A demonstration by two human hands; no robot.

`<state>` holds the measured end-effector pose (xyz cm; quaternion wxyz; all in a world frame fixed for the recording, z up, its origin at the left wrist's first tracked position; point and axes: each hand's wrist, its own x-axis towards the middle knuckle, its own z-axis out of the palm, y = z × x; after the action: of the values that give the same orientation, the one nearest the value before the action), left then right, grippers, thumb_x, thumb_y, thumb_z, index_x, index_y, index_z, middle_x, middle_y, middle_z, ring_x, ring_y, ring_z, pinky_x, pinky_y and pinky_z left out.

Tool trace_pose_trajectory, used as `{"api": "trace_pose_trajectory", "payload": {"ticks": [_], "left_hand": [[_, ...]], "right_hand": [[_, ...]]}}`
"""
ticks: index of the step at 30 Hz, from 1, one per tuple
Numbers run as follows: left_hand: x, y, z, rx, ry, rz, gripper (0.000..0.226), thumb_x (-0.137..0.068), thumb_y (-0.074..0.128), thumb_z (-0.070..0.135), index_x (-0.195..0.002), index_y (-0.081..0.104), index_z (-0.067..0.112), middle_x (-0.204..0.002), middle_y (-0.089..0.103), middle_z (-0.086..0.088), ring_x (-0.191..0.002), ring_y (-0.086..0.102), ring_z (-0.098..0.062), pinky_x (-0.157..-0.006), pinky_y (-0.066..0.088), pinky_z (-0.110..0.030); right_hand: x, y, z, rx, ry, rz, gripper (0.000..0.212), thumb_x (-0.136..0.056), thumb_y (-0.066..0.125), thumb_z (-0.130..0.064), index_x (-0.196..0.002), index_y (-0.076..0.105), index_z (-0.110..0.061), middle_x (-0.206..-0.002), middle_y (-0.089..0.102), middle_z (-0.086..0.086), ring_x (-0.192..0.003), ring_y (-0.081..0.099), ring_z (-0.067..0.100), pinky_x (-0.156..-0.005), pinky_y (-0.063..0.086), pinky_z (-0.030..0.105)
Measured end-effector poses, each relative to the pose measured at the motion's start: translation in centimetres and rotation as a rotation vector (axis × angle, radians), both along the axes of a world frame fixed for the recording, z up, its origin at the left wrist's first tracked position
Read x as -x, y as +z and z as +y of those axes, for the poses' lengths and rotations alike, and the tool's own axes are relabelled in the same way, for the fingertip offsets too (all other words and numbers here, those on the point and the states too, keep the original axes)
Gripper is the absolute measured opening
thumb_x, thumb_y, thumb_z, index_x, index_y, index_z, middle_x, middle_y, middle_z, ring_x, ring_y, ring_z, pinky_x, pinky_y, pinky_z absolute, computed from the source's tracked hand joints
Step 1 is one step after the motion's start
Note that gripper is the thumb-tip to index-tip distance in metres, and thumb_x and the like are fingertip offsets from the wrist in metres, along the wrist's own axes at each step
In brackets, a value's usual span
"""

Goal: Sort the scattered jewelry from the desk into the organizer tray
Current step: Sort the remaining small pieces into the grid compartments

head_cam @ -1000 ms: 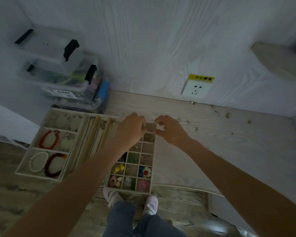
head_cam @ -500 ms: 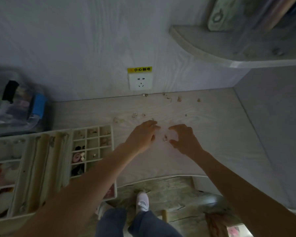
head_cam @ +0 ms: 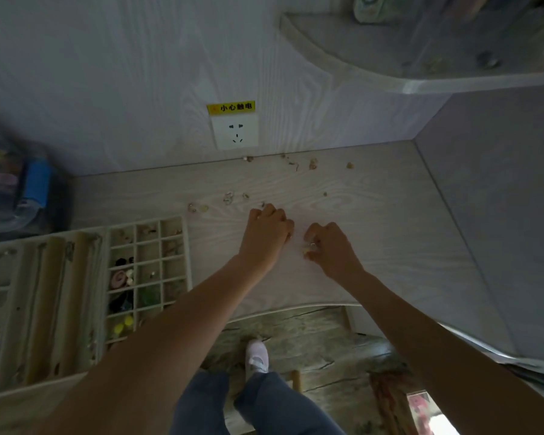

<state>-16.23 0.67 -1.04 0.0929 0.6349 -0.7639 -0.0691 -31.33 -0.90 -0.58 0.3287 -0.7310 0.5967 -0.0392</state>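
Two hands are down on the bench and I'm sweeping left to right: far left, a blurred stack of clear storage boxes (head_cam: pixel 16 189) against the wall, then the organizer tray (head_cam: pixel 187 246) lying flat with its long grooved lanes and a grid of small cells, several already holding beads and coloured bits, which I take as the sorting well under way. Next the left hand (head_cam: pixel 267 233), knuckles up, fingers curled down onto the wood; something tiny glints at its fingertip but I cannot tell whether it is actually pinching it. Just beside it, the right hand (head_cam: pixel 330 249) is curled too, thumb and fingers pinching what looks like a small ring (head_cam: pixel 312 245) with a pale yellowish bit below it. I judge both hands are bunched low like this because the pieces are small and flat on the surface. The scattered jewelry (head_cam: pixel 228 197) sits beyond the hands in a loose row, with more (head_cam: pixel 312 164) strung along the wall line, well apart from the tray. The bench is pale wood-grain; a wall socket (head_cam: pixel 235 131) with a yellow warning label sits behind, a curved shelf (head_cam: pixel 421 80) overhangs upper right, and the light is dim.
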Motion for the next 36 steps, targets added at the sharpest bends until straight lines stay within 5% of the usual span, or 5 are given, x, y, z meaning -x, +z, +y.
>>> {"api": "trace_pose_trajectory", "payload": {"ticks": [7, 15, 25, 30, 36], "left_hand": [[0.7, 0.4, 0.5, -0.023, 0.019, -0.061, 0.011, -0.073, 0.076, 0.017, -0.074, 0.066, 0.020, -0.068, 0.063, 0.005, -0.077, 0.058, -0.018, -0.075, 0.043, -0.035], [-1.0, 2.6, 2.8, -0.275, 0.279, 0.835, 0.007, -0.087, 0.062, 0.010, -0.093, 0.065, 0.011, -0.084, 0.069, 0.002, -0.077, 0.062, 0.000, -0.071, 0.044, -0.006], [-5.4, 7.2, 4.9, -0.489, 0.834, 1.761, 0.028, -0.090, 0.036, 0.001, -0.084, 0.063, 0.005, -0.075, 0.065, -0.006, -0.069, 0.059, -0.014, -0.069, 0.045, -0.027], [-7.9, 7.1, 6.8, -0.365, 0.959, 1.463, 0.031, -0.098, 0.041, 0.021, -0.071, 0.054, 0.011, -0.055, 0.040, 0.003, -0.050, 0.033, -0.010, -0.053, 0.028, -0.024], [-12.3, 6.7, 9.1, -0.206, 0.857, 1.082, 0.016, -0.089, 0.059, 0.017, -0.085, 0.067, 0.003, -0.063, 0.048, 0.000, -0.056, 0.042, -0.007, -0.045, 0.032, -0.008]], "right_hand": [[-0.4, -0.3, 0.2, 0.029, 0.055, 0.021, 0.013, -0.082, 0.062, -0.006, -0.081, 0.057, -0.018, -0.098, 0.047, 0.010, -0.087, 0.055, 0.025, -0.076, 0.050, 0.040], [-0.7, 0.1, -0.2, 0.068, 0.019, 0.033, 0.012, -0.093, 0.049, -0.016, -0.094, 0.060, -0.012, -0.094, 0.044, 0.003, -0.085, 0.055, 0.025, -0.074, 0.048, 0.036], [-6.2, 3.3, -0.6, -0.040, 0.064, -0.345, 0.005, -0.086, 0.062, -0.007, -0.085, 0.065, -0.011, -0.076, 0.065, -0.003, -0.068, 0.061, 0.000, -0.067, 0.043, 0.008], [-11.2, 4.8, 0.6, -0.271, 0.130, -0.570, 0.013, -0.085, 0.065, -0.004, -0.079, 0.063, -0.015, -0.066, 0.068, 0.001, -0.061, 0.067, 0.010, -0.073, 0.056, 0.025], [-15.9, 5.3, 2.3, -0.331, 0.185, -0.632, 0.025, -0.084, 0.061, 0.007, -0.073, 0.065, -0.016, -0.066, 0.068, 0.005, -0.065, 0.068, 0.021, -0.075, 0.058, 0.035]]}}
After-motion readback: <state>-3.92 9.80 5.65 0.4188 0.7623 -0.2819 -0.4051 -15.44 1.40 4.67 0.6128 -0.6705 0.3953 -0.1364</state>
